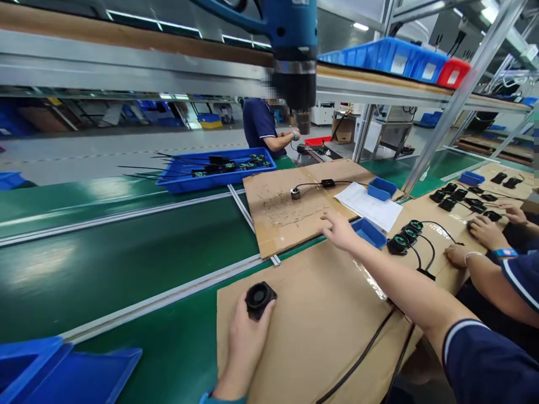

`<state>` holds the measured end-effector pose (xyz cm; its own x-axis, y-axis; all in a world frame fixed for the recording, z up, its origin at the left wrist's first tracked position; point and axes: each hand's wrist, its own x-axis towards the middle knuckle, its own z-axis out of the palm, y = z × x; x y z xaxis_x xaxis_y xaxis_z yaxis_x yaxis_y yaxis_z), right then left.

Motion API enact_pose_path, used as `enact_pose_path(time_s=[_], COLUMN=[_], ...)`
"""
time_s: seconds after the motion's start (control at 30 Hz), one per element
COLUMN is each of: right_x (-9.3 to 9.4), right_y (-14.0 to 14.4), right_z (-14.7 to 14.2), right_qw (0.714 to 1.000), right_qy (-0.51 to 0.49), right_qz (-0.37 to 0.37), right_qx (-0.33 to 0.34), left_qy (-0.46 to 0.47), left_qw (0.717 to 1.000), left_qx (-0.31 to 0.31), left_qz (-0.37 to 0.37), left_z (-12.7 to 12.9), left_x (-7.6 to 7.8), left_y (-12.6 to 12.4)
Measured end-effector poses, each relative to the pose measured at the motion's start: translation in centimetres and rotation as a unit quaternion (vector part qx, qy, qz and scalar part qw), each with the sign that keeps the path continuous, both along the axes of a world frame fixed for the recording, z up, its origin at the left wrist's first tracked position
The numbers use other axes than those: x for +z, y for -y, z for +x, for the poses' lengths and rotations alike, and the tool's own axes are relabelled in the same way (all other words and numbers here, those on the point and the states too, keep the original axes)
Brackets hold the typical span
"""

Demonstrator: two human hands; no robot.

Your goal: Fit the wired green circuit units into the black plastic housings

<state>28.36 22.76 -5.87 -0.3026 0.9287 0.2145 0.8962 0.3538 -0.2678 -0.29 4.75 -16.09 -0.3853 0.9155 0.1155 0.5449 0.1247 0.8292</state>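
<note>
Cardboard (320,314) beneath black part (260,299), floor (126,143) beyond

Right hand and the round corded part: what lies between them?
In the head view, only cardboard shows between the right hand and the round corded part.

We log a green table (168,348) with metal rails (181,291); directly on it we see a blue tray (210,183) along the far side, a near cardboard sheet (320,303), and a far cardboard sheet (269,224) partly over a crosspiece (241,207).
</note>
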Motion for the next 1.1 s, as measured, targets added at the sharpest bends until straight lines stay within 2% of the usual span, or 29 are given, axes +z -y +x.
enact_pose_path(time_s=[0.17, 0.33, 0.47, 0.57, 0.63, 0.7, 0.77, 0.87, 0.93, 1.0, 1.1], right_x=[0.9, 1.3, 0.3, 0.0, 0.6, 1.6, 2.5, 2.9, 2.2, 0.9, -1.6], right_y=[-11.6, -19.7, -23.8, -24.0, -22.1, -18.5, -13.5, -4.2, 2.1, 7.5, 12.9], right_z=[-6.0, -9.8, -11.8, -12.3, -12.2, -11.8, -11.3, -10.5, -10.1, -10.1, -10.6], right_qw=[0.995, 0.983, 0.972, 0.971, 0.972, 0.973, 0.975, 0.976, 0.978, 0.982, 0.982], right_qy=[0.096, 0.179, 0.219, 0.225, 0.219, 0.202, 0.175, 0.129, 0.106, 0.091, 0.075], right_qz=[0.007, -0.004, -0.054, -0.054, -0.044, -0.037, -0.032, -0.032, -0.052, -0.094, -0.148], right_qx=[0.021, 0.049, 0.063, 0.061, 0.074, 0.102, 0.133, 0.170, 0.171, 0.140, 0.084], left_qy=[-0.036, -0.094, -0.088, -0.061, -0.044, -0.026, -0.012, -0.006, -0.013, -0.029, -0.064], left_qw=[0.997, 0.987, 0.988, 0.992, 0.993, 0.993, 0.990, 0.986, 0.982, 0.980, 0.984], left_qx=[-0.035, -0.090, -0.116, -0.096, -0.083, -0.061, -0.029, 0.017, 0.032, 0.035, 0.034], left_qz=[0.057, 0.089, 0.055, 0.054, 0.070, 0.100, 0.134, 0.168, 0.186, 0.194, 0.162], left_z=[-0.4, -0.6, -0.5, -0.4, -0.2, -0.1, 0.0, 0.0, -0.1, -0.2, -0.4], left_x=[-1.8, -2.4, -1.5, -1.3, -1.4, -1.7, -1.8, -1.6, -1.4, -1.1, -0.9], left_y=[0.0, 0.5, 0.9, 0.6, 0.4, 0.1, -0.2, -0.4, -0.4, -0.2, 0.3])
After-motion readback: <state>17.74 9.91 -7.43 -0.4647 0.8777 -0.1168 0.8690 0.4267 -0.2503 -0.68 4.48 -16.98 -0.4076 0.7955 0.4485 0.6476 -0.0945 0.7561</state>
